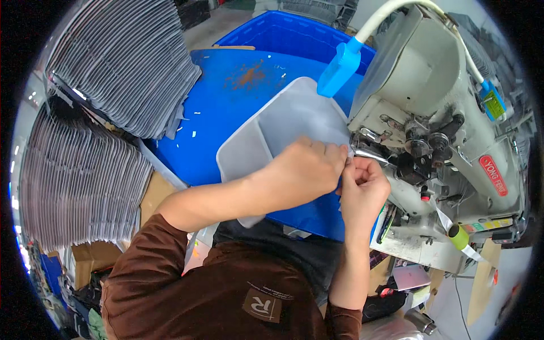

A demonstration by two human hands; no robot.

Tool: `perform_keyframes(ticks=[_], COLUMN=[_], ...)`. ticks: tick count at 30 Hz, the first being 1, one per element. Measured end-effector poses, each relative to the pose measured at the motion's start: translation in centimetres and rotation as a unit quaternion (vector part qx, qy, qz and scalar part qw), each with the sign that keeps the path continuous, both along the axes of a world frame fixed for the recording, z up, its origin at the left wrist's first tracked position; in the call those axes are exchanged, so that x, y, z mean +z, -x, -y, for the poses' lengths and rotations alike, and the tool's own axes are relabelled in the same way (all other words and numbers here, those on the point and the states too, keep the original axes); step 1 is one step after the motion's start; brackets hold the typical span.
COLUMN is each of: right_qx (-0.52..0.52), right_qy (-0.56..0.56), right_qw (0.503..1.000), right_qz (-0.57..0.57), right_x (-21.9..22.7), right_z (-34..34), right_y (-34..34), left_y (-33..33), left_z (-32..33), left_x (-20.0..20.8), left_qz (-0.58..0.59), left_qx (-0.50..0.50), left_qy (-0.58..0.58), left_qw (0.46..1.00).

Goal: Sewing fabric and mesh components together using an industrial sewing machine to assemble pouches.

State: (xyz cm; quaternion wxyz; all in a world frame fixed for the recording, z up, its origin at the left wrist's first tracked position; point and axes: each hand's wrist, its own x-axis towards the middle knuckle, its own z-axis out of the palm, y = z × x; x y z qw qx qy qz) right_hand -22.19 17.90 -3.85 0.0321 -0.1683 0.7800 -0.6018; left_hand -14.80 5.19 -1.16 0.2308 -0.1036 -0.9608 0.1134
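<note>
A flat grey panel (306, 116) with pale edging and a seam across it lies over the blue tabletop, in front of the sewing machine (419, 141). My left hand (314, 164) is closed in a pinch at the panel's right edge, close to the machine's metal guide. Just below it, my right hand (365, 184) is pinched too, its fingertips meeting those of the left. A small whitish bit shows at the fingertips; the rest of what they grip is hidden by the fingers.
Tall stacks of grey panels (124, 62) stand at the left. Behind the blue tabletop (226, 73) is a blue bin (277, 28). A blue lamp head (340, 68) hangs over the work. White tape (445, 218) runs by a green roller (458, 235) at the right.
</note>
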Motion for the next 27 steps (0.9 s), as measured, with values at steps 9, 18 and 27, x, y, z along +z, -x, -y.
perform_keyframes(ticks=[9, 18, 27], right_qx=[0.021, 0.089, 0.087], right_qy=[-0.083, 0.087, 0.122], right_qw=[0.995, 0.991, 0.987], right_qz=[-0.054, 0.059, 0.061], right_x=[1.4, -0.1, -1.0], right_z=[-0.7, -1.9, -2.0], right_y=[0.0, 1.2, 0.8], left_y=[0.4, 1.0, -4.9], left_z=[-3.2, -6.0, -8.1], left_x=[-0.2, -0.8, -7.2], left_qz=[0.006, 0.031, 0.191], left_qx=[0.067, 0.110, -0.365], left_qy=[-0.094, -0.233, -0.133], left_qw=[0.993, 0.966, 0.902])
